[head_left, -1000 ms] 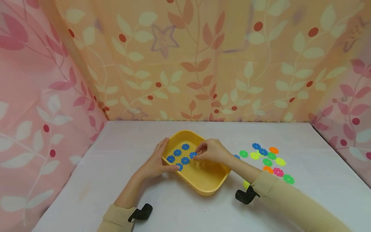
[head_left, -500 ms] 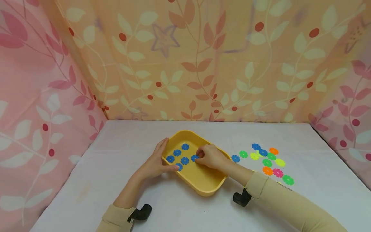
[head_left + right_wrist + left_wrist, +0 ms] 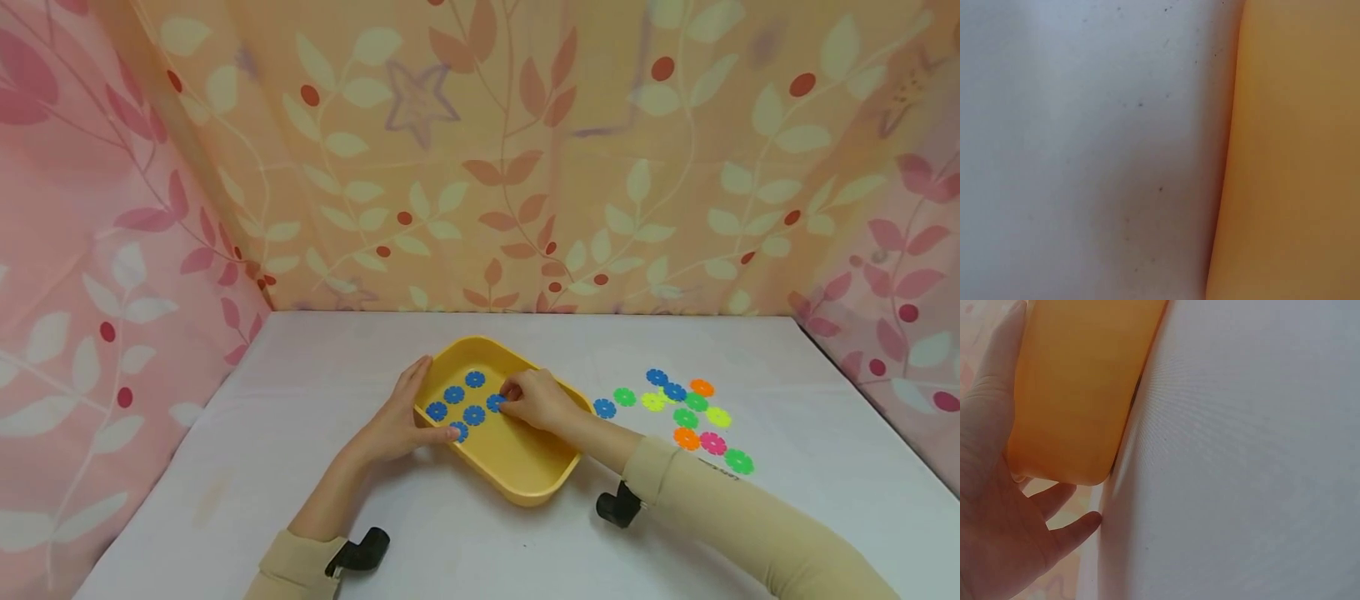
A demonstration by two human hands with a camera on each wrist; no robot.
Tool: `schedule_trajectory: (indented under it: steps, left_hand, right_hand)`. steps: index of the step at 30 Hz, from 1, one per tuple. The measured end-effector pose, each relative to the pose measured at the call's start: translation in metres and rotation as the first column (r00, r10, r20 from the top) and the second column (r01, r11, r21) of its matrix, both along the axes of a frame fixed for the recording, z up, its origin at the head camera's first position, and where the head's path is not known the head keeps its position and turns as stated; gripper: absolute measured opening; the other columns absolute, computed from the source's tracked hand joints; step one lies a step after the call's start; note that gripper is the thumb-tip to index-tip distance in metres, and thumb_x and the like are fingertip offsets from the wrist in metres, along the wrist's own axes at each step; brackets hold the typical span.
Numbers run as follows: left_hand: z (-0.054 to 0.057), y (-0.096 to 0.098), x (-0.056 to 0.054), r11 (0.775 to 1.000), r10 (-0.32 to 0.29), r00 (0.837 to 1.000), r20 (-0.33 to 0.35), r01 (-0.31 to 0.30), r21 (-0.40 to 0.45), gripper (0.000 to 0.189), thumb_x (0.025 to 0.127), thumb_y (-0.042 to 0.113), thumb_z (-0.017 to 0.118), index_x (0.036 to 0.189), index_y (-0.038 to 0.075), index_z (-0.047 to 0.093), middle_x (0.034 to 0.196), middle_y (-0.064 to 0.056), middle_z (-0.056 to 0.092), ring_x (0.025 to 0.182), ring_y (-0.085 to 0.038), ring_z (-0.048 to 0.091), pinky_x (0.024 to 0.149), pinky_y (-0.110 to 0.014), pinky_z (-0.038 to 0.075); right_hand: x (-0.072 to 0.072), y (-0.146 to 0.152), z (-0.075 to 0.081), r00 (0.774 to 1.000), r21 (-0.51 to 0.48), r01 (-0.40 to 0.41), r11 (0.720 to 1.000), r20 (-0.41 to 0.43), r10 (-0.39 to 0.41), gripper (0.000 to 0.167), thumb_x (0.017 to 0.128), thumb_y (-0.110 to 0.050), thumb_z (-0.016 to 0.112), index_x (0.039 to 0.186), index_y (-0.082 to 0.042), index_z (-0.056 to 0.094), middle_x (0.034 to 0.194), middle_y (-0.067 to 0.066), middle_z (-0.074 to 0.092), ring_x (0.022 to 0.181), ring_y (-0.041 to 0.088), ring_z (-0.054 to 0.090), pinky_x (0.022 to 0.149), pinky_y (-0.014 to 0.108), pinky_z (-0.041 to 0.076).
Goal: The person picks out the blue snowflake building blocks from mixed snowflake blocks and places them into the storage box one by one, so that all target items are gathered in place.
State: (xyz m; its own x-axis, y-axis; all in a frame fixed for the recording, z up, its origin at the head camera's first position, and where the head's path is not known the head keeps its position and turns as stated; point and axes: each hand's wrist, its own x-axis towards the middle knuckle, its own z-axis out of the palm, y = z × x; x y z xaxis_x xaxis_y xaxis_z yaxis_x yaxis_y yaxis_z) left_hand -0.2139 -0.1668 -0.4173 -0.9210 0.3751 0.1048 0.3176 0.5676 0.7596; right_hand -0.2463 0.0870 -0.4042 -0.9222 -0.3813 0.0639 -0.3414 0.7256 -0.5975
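A yellow plastic basin (image 3: 536,492) sits at an angle on the table, in the middle of the head view. My left hand (image 3: 397,425) grips its left end, thumb over the near rim and fingers along the outer wall; the left wrist view shows this hand (image 3: 1004,506) against the basin wall (image 3: 1079,394). Inside, several blue notched plastic discs (image 3: 474,415) lie spread out at the left end. My right hand (image 3: 542,402) reaches over the right rim and pinches another blue disc (image 3: 493,403) low in the basin. The right wrist view shows only the basin wall (image 3: 1291,150) and tabletop.
Right of the basin, loose notched discs lie scattered: a nearby blue disc (image 3: 604,408), a green disc (image 3: 624,397), an orange disc (image 3: 686,438), a pink disc (image 3: 713,443) and several others. The right sleeve (image 3: 735,517) passes close to them. Patterned curtains (image 3: 480,167) enclose the table.
My right hand has lowered in the basin, with the blue disc between its fingers, shifting slightly right and then back left. The left hand keeps its hold on the basin.
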Motion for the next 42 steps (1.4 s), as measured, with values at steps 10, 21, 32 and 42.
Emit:
schedule_trajectory:
  steps: [10,21,32,42]
  left_hand:
    - [0.002,0.000,-0.001,1.000,0.002,1.000,0.007,-0.001,-0.007,0.119,0.074,0.048,0.083,0.157,0.010,0.007,0.162,-0.007,0.004,0.147,-0.032,0.011,0.114,-0.056,0.018]
    - [0.002,0.003,-0.004,1.000,-0.009,1.000,0.000,0.009,-0.007,0.119,0.074,0.046,0.083,0.157,0.010,0.007,0.162,-0.008,0.004,0.147,-0.032,0.011,0.114,-0.056,0.016]
    - [-0.002,0.001,-0.002,1.000,-0.012,1.000,-0.012,0.012,-0.009,0.119,0.074,0.046,0.083,0.157,0.010,0.007,0.162,-0.009,0.004,0.147,-0.033,0.010,0.113,-0.057,0.016]
    - [0.000,0.001,0.001,1.000,-0.004,1.000,-0.013,0.004,-0.001,0.119,0.074,0.045,0.084,0.157,0.009,0.007,0.162,-0.009,0.004,0.147,-0.033,0.009,0.113,-0.058,0.015]
  right_hand:
    - [-0.007,-0.008,-0.003,0.992,-0.061,0.074,0.995,0.105,-0.067,0.017,0.085,-0.009,0.076,0.098,0.000,0.071,0.074,0.002,0.063,0.062,0.011,0.059,0.059,0.021,0.052]
    - [0.004,0.005,0.019,0.994,-0.134,0.022,0.991,0.109,-0.008,0.022,0.088,-0.015,0.074,0.105,-0.002,0.070,0.081,0.002,0.066,0.067,0.013,0.063,0.062,0.023,0.053]
    - [0.034,0.090,0.048,0.975,-0.482,0.190,0.856,0.194,-0.108,0.034,0.096,-0.027,0.064,0.122,-0.004,0.064,0.118,0.012,0.065,0.106,0.028,0.063,0.082,0.039,0.055]
    - [0.062,0.164,0.021,0.915,-0.404,0.329,0.854,0.360,-0.182,0.055,0.095,-0.042,0.062,0.135,-0.004,0.055,0.135,0.019,0.054,0.118,0.034,0.057,0.093,0.039,0.050]
